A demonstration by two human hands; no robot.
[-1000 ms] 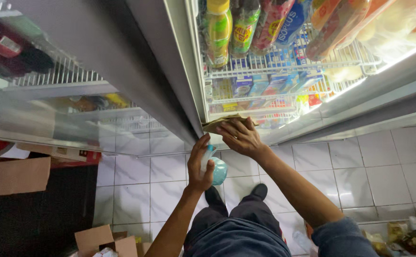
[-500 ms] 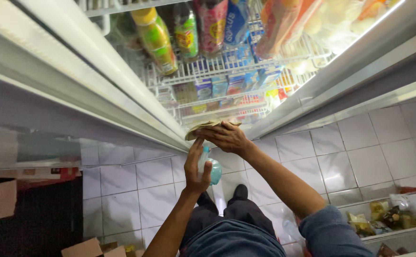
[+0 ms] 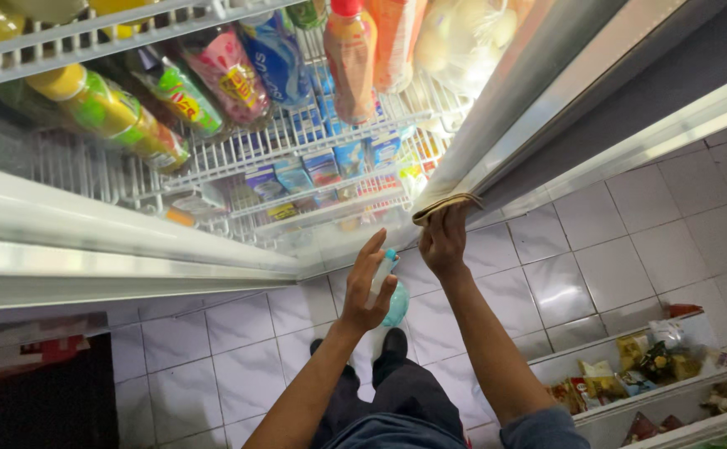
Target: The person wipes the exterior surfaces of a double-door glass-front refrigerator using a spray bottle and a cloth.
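While the camera looks straight down, the closest stuff sits at 6 o'clock: dark trousers and a black shoe on the white floor tiles. Over at 4 o'clock there's a low rack of snack packets, well apart from both arms.

Going up from there, the left hand is just about dead centre, fingers curled around a pale teal spray bottle. The index finger sticks out straight towards 12, the others are wrapped round the bottle's neck, so it's a firm grip but not a full fist. The rounded bottle body hangs below the palm, over the tiles.

Just beside it, towards 1 o'clock, the right hand is closed on a folded tan cloth. The fingers bunch the cloth and press it against the bottom edge of the fridge door frame, the metal strip running off to 1 o'clock. Cloth and frame are touching; the two hands are near each other but not in contact.

Farther out, from 10 to 12 o'clock, the open cooler shows white wire shelves. Small cartons line the lower shelf, and above them are drinks bottles: a green-and-yellow bottle at 10, a blue-labelled bottle around 11, an orange bottle with a red cap at 12. A bag of pale round things is at 12–1, too blurry to tell what it is.
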